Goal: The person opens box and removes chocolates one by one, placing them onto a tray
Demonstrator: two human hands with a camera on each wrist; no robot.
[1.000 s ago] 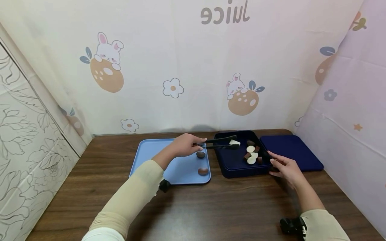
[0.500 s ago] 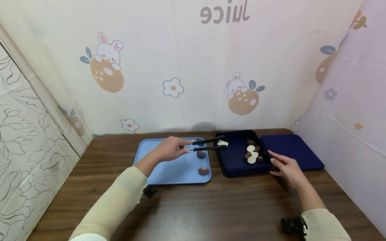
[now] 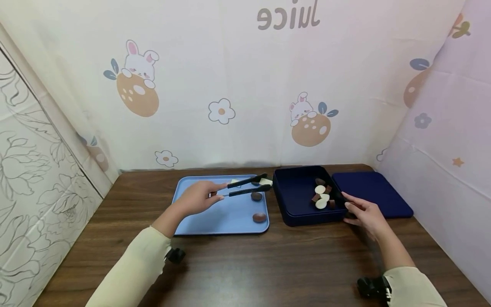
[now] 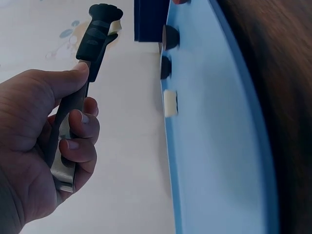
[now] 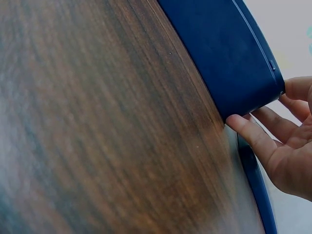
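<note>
My left hand (image 3: pixel 195 197) holds black-tipped metal tongs (image 3: pixel 250 190), gripped with thumb and fingers in the left wrist view. Between the tong tips sits a cream-white piece (image 4: pixel 115 27), held up over the light blue tray's (image 3: pixel 226 219) right edge. On that tray lie brown egg-shaped pieces (image 3: pixel 259 218) along the right side and another cream-white piece (image 4: pixel 170 103) at the back. My right hand (image 3: pixel 366 215) grips the near right corner of a dark blue box (image 3: pixel 312 219), fingertips at its rim and lower edge. Several white rounds (image 3: pixel 321 204) and brown pieces (image 3: pixel 320 181) lie inside the box.
A flat dark blue lid-like panel (image 3: pixel 370 192) lies right of the box. The wooden table (image 3: pixel 268 268) extends toward me, with a printed curtain (image 3: pixel 230 140) behind and another at the right side.
The tongs and the cream-white piece have moved left, from above the box to the tray's right edge. My left hand has drawn back with them; my right hand stays at the box corner.
</note>
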